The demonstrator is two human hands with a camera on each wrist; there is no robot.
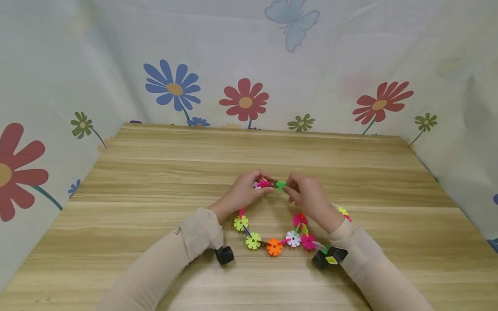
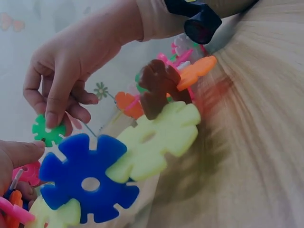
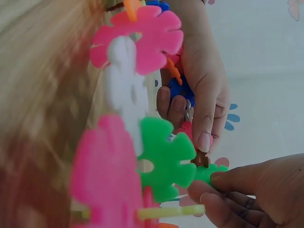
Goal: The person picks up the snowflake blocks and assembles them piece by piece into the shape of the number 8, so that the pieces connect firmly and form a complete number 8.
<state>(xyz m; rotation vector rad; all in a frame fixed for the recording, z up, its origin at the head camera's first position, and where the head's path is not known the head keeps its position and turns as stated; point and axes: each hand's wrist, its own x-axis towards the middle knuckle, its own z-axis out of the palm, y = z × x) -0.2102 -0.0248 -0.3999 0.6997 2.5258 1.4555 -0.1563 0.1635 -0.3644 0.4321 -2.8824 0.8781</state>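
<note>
A chain of colourful notched plastic discs hangs from my left hand [image 1: 242, 190] and curves round on the table; an orange disc [image 1: 274, 247] lies at its near side. My left hand grips the chain's end, where a brown disc [image 1: 273, 183] sticks out past thumb and fingers. Between the thumb and fingertips of my right hand [image 1: 311, 198] is a green disc [image 3: 207, 174], its edge meeting the brown disc. Close in the left wrist view, a blue disc [image 2: 97, 175] slots into a pale yellow disc [image 2: 154, 142]. Fingers hide part of the gripped end.
The wood-grain table [image 1: 175, 151] runs back to a white curtain [image 1: 233, 47] printed with flowers. More of the chain, with a yellow disc [image 1: 343, 211], shows beside the right wrist. Black wrist cameras, the left one [image 1: 224, 255] included, sit low near the chain.
</note>
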